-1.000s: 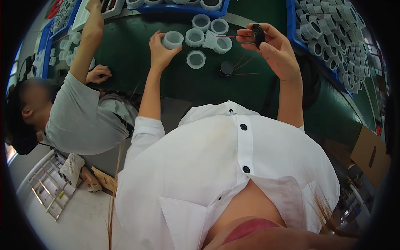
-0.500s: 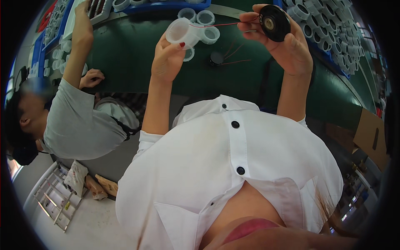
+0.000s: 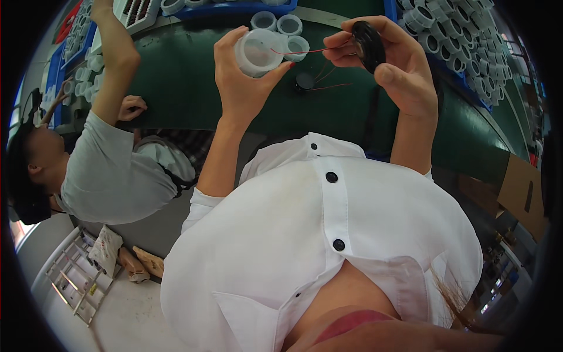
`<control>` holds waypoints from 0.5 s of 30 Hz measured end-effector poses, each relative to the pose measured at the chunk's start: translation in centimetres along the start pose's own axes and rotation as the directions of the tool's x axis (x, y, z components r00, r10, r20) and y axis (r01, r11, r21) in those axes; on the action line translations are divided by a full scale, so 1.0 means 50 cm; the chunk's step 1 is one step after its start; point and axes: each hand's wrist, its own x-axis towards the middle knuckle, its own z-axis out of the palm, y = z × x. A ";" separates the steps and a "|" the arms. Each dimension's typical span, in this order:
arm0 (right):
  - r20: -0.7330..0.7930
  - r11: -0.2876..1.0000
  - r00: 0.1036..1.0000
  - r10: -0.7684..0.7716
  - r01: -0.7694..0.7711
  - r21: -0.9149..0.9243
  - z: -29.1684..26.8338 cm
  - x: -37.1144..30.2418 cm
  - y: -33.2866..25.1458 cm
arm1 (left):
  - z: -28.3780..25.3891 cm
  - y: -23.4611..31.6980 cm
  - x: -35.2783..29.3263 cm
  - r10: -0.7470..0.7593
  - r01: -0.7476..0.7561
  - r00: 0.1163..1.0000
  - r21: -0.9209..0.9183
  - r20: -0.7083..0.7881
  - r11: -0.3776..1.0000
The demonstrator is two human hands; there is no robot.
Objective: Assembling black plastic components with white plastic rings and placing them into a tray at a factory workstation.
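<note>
My left hand is wrapped round a translucent white plastic cup, its round open end facing up. Between the fingers and thumb of my right hand is a round black speaker, tilted nearly edge-on. A thin red wire runs from the speaker across to the cup, its end over the cup's opening. Just beyond the cup stand more translucent cups. A second black speaker with thin red wires lies on the green table between my hands.
At the right, a blue tray is heaped with white ring-shaped parts. Another blue tray stands at the far edge. A co-worker sits at the left, one arm stretched over the table. A cardboard box is at the right.
My left hand has shifted its grip round the cup and turned its opening upward. My right hand has turned the speaker from face-on to nearly edge-on and moved it slightly left.
</note>
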 end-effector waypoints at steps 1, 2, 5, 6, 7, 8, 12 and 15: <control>0.007 1.000 1.000 0.004 -0.004 -0.008 0.001 0.003 0.004 | 0.004 0.001 -0.001 -0.007 0.005 0.999 -0.040 -0.040 0.999; 0.015 1.000 1.000 0.007 -0.007 -0.017 0.003 0.006 0.008 | 0.007 0.003 -0.002 -0.015 0.009 0.997 -0.081 -0.080 0.997; 0.004 1.000 1.000 -0.004 0.004 -0.006 0.010 0.012 0.014 | 0.006 0.019 -0.006 -0.139 0.135 0.990 -0.159 -0.012 0.978; 0.003 1.000 1.000 -0.005 0.005 -0.005 0.009 0.013 0.013 | 0.006 0.014 -0.005 -0.138 0.135 0.990 -0.158 -0.011 0.978; 0.003 1.000 1.000 -0.012 0.012 -0.011 0.009 0.014 0.012 | 0.006 0.005 -0.006 -0.269 0.296 0.955 -0.372 0.123 0.880; 0.002 1.000 1.000 -0.019 0.019 -0.017 0.009 0.015 0.012 | 0.005 -0.001 -0.006 -0.357 0.453 0.891 -0.539 0.280 0.710; -0.067 0.970 0.996 0.058 -0.040 0.242 0.015 0.005 0.013 | 0.001 -0.006 -0.011 -0.381 0.525 0.848 -0.689 0.369 0.500; -0.085 0.957 0.992 0.097 -0.070 0.282 0.016 0.002 0.009 | 0.007 0.002 -0.015 -0.256 0.317 0.947 -0.442 0.195 0.839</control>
